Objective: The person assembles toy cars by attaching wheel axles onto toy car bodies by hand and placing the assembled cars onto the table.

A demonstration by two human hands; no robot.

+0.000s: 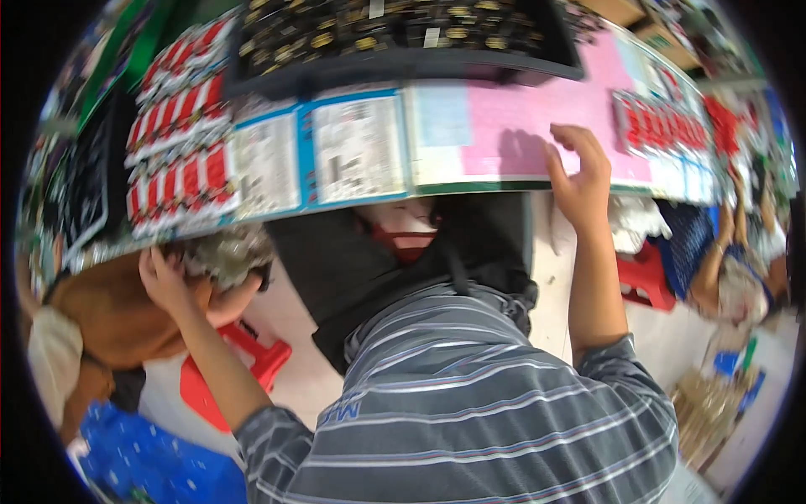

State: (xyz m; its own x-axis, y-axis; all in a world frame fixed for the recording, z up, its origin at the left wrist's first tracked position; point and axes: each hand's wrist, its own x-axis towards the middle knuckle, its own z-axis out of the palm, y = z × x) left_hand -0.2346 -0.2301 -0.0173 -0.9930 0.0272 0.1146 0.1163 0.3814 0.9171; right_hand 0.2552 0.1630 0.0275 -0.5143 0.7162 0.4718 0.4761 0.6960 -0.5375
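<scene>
- Right hand [586, 181]: raised at the near edge of the worktop [445, 170], fingers [579, 137] loosely curled, thumb set apart from the forefinger; nothing visible in the grip.
- Left hand [170, 284]: low by the near left edge of the worktop, fingertips upward; cannot tell the finger spread, any hold, or contact with the edge, owing to blur.
- Just beyond the left fingers: red-and-white packets [180, 181], laid out on the worktop in rows, one behind another.
- Around and left of the right fingertips: pink sheet [504, 126], flat on the worktop, marked by a dark shadow beside the hand.
- Right of the right fingers, apart from them: row of red packets [663, 128], by the right side of the pink sheet.
- Between both sets of fingers: printed sheets [357, 147] with blue borders; nearer the right fingers, pale blue sheet [442, 116].
- Beyond and left of the right fingers: black tray [378, 70], loaded with small black-and-gold pieces [378, 34], too blurred for exact shape.
- Below the left fingers: red stool [260, 353]; to their left, co-worker in brown [126, 315].
- Far right of the right fingers: second co-worker [739, 290].
</scene>
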